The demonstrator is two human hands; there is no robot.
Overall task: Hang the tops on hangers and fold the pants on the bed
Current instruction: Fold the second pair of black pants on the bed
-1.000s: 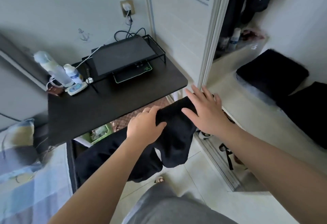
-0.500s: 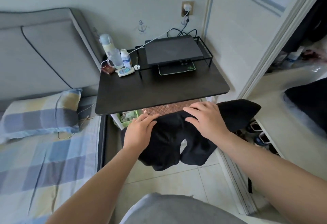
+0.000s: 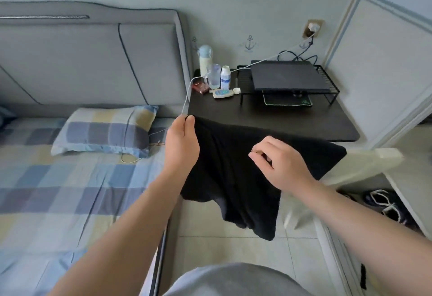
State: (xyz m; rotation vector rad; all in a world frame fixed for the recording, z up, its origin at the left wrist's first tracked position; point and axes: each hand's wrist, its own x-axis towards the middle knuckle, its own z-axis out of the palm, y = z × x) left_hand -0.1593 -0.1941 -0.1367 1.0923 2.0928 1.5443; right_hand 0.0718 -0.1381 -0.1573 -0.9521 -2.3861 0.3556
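Black pants hang pinched by left hand and right hand; tabletop at 12 o'clock, bed at 9.

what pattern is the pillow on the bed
Checked, in blue, grey and pale yellow squares; the pillow shows best in the head view.

A closed black laptop is sitting on a black wire rack at the dark rectangular counter's one o'clock. A pale blue-capped bottle, a clear glass mug and a small white plastic bottle are standing at eleven o'clock.
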